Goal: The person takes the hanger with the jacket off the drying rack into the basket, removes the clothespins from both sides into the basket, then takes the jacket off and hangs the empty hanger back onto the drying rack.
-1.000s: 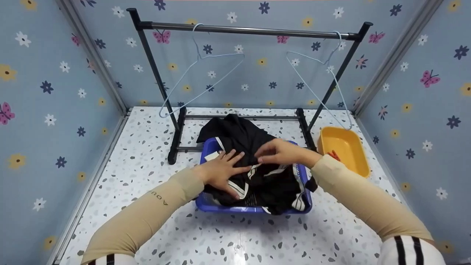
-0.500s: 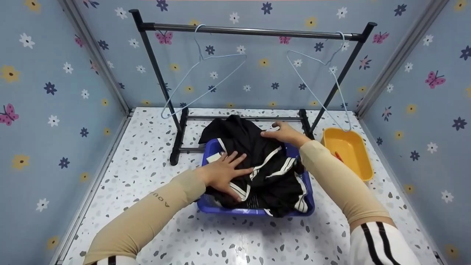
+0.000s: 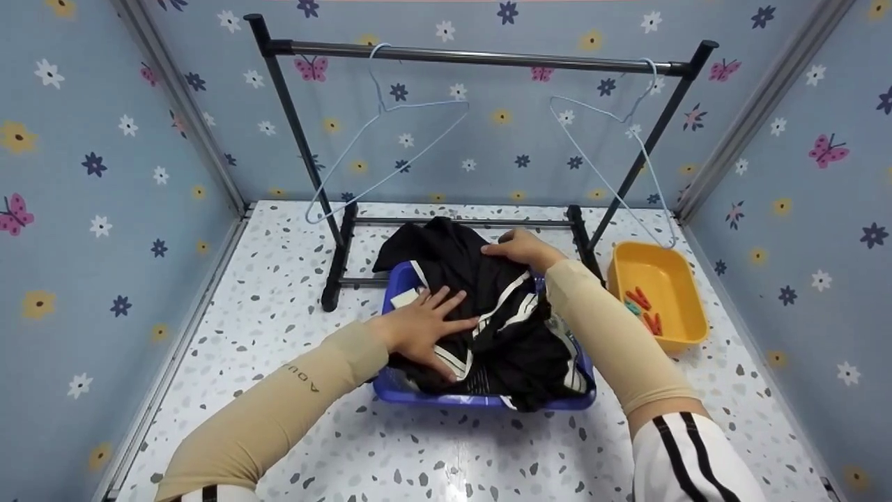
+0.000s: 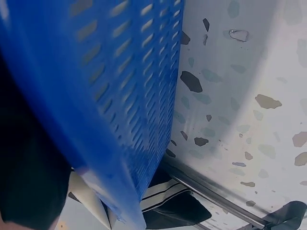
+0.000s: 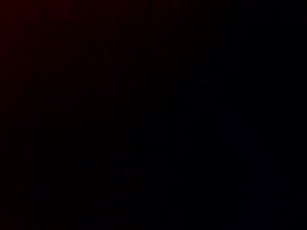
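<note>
A black garment with white striped trim (image 3: 446, 251) lies heaped in a blue plastic basket (image 3: 481, 400) and spills over its far rim. My left hand (image 3: 421, 329) rests flat on the garment at the left side, fingers spread. My right hand (image 3: 523, 249) is at the garment's far right part, thumb over the cloth and the other fingers bent and partly hidden, pinching it. The left wrist view has the slotted basket wall (image 4: 139, 72) and dark cloth (image 4: 29, 167) over the rim. The right wrist view is almost wholly black.
A black metal clothes rack (image 3: 488, 57) stands behind the basket. Two light blue wire hangers, one left (image 3: 387, 108) and one right (image 3: 624, 122), hang from its bar. On the right sits a yellow tub (image 3: 672, 279) holding several clothespins (image 3: 651, 323). Flowered panels (image 3: 104, 244) enclose the speckled floor.
My right hand has moved from the garment's middle to its far right part and come down on the cloth there. The striped folds on the right have shifted. My left hand stays put.
</note>
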`<state>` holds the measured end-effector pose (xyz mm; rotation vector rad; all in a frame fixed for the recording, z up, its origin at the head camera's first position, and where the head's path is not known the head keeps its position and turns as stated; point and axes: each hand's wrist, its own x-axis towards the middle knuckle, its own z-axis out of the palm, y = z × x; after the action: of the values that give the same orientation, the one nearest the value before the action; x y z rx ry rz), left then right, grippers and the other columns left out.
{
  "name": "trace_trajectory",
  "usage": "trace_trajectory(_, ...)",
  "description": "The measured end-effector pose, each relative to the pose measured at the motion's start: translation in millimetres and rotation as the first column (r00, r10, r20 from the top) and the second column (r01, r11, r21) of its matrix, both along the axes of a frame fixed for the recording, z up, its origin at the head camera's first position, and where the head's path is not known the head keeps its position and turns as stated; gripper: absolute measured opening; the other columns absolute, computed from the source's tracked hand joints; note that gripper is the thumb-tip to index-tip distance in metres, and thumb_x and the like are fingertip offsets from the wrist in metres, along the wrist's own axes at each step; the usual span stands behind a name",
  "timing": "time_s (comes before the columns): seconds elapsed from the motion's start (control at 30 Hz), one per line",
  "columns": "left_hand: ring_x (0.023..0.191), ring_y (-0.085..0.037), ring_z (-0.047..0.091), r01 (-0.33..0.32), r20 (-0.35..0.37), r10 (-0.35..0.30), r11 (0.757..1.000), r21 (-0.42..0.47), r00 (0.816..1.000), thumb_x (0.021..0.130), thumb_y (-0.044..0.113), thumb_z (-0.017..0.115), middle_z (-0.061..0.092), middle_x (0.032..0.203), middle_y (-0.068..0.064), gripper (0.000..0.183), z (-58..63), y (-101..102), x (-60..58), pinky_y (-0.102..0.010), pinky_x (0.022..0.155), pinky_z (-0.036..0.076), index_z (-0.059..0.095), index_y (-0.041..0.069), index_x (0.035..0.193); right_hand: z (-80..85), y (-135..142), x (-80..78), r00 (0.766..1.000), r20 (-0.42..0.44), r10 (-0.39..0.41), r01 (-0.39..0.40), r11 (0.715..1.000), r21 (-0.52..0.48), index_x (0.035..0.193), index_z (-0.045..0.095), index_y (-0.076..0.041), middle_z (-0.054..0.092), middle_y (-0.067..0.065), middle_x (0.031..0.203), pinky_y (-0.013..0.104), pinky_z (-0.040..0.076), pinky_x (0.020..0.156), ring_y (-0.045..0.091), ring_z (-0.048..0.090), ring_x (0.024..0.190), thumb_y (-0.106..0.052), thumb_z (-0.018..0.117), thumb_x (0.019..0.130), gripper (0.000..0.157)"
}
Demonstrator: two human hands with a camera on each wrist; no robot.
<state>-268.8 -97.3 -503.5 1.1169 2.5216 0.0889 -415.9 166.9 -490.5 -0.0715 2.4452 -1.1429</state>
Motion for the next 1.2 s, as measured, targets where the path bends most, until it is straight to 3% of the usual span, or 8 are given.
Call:
trace_trajectory(0.17,0.178,-0.049,0.002,-0.001,0.004,0.001,1.000,0.002,1.000,0.090,0.080,0.078,0.000,0.192,-0.017,0.112,0.7,0,-1.0,-0.067,0.145,0.009,0.026,0.039,0.180,4.8,-7,2.0,0.993,-0.114,-0.038,0.034,0.999,-0.040,0.148,0.071,0.003,0.070,0.025,0.153,0.034,0.059,0.103,0.027,0.074,0.117,-0.020,0.085,0.099,0.056)
trace_trajectory(0.4,0.178,-0.051,0.004,-0.001,0.018,0.001,0.999,0.036,1.000,0.090,0.075,0.082,0.002,0.192,-0.018,0.113,-1.3,-1,-1.7,-0.068,0.144,0.011,0.026,0.034,0.181,17.0,-6,7.2,0.965,-0.233,-0.123,0.097,0.988,-0.120,0.137,0.079,0.002,0.075,0.023,0.146,0.033,0.061,0.101,0.032,0.075,0.125,-0.005,0.085,0.095,0.043)
trace_trajectory(0.7,0.178,-0.051,0.006,-0.010,0.010,0.009,0.997,0.077,1.000,0.089,0.076,0.082,0.004,0.192,-0.019,0.116,4.1,-6,-2.9,-0.070,0.143,0.014,0.025,0.033,0.181,50.4,-4,26.2,0.881,-0.473,0.000,-0.042,0.996,-0.078,0.131,0.082,0.001,0.079,0.025,0.137,0.050,0.060,0.114,0.039,0.075,0.132,-0.005,0.082,0.100,0.032)
trace_trajectory(0.9,0.177,-0.051,0.011,-0.008,-0.026,0.013,0.984,0.177,1.000,0.093,0.075,0.079,0.015,0.191,-0.017,0.105,8.0,-10,-8.3,-0.068,0.144,0.017,0.036,0.031,0.178,65.7,3,45.9,0.816,-0.577,0.030,-0.108,0.989,-0.101,0.126,0.084,0.001,0.081,0.025,0.133,0.054,0.062,0.111,0.042,0.078,0.127,-0.005,0.082,0.101,0.026)
trace_trajectory(0.97,0.175,-0.050,0.023,-0.002,-0.078,0.023,0.965,0.261,0.997,0.095,0.070,0.078,0.028,0.187,-0.019,0.094,9.8,-12,-11.4,-0.064,0.143,0.023,0.049,0.024,0.172,67.4,6,54.1,0.786,-0.617,0.042,-0.134,0.985,-0.105,0.123,0.085,0.002,0.082,0.025,0.129,0.049,0.063,0.109,0.042,0.079,0.124,-0.003,0.083,0.100,0.024)
trace_trajectory(1.03,0.165,-0.048,0.044,0.017,-0.170,0.049,0.929,0.369,0.984,0.099,0.062,0.079,0.048,0.176,-0.022,0.079,12.9,-13,-15.8,-0.061,0.138,0.036,0.063,0.014,0.159,67.7,8,63.4,0.751,-0.658,0.059,-0.165,0.981,-0.100,0.120,0.086,0.003,0.083,0.025,0.125,0.040,0.065,0.105,0.042,0.080,0.119,-0.001,0.083,0.099,0.022)
trace_trajectory(1.1,0.147,-0.045,0.062,0.031,-0.270,0.112,0.880,0.474,0.956,0.101,0.048,0.081,0.064,0.158,-0.023,0.061,18.6,-15,-20.8,-0.058,0.127,0.050,0.072,0.005,0.143,66.9,11,73.3,0.721,-0.688,0.082,-0.203,0.974,-0.096,0.118,0.086,0.003,0.084,0.025,0.122,0.030,0.064,0.101,0.042,0.081,0.115,-0.001,0.084,0.098,0.020)
trace_trajectory(1.2,0.128,-0.043,0.067,0.027,-0.380,0.235,0.821,0.571,0.895,0.100,0.028,0.084,0.068,0.140,-0.024,0.047,29.7,-15,-30.3,-0.057,0.115,0.057,0.070,-0.002,0.133,62.9,14,86.7,0.661,-0.739,0.134,-0.267,0.961,-0.064,0.116,0.087,0.002,0.086,0.023,0.117,0.026,0.064,0.097,0.040,0.083,0.110,0.000,0.085,0.097,0.018)
